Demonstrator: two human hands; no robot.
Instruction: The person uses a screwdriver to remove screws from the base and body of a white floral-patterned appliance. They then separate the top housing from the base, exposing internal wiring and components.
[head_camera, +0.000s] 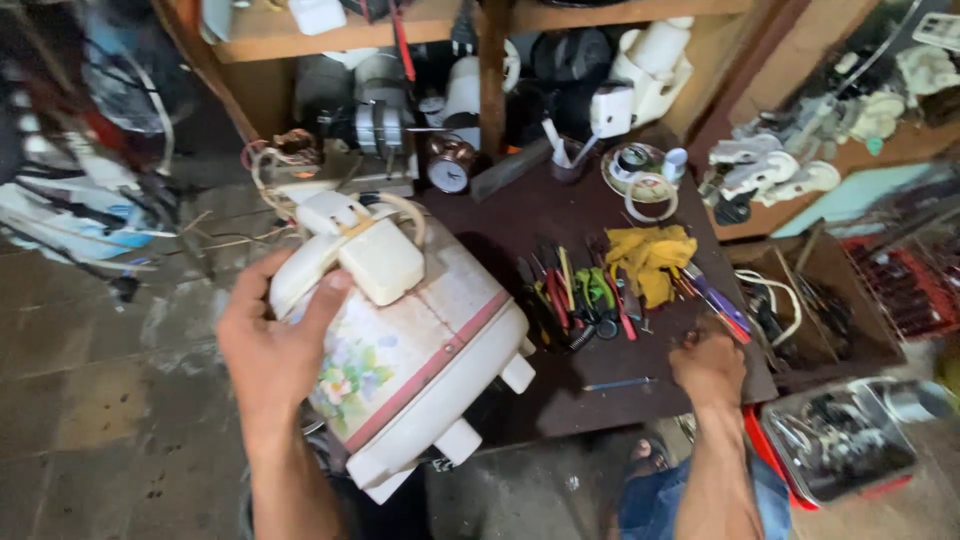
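My left hand (272, 345) grips a white rounded appliance (415, 345) by its handle and lid end. The appliance has a flower print, a pink band and short white feet, and it lies tilted on its side over the floor and the low table's edge. My right hand (708, 365) rests on the dark low table (560, 225), fingers curled by the handles of a row of hand tools (585, 295). Whether those fingers pinch anything is hidden. A thin blue-tipped tool (618, 383) lies just left of that hand.
A yellow cloth (648, 255) lies on the tools. Tape rolls (650, 195), a small round clock (450, 165) and motor parts sit at the table's back under wooden shelves. Open trays of parts (845, 440) stand at the right. A grey stone floor (90, 400) lies to the left.
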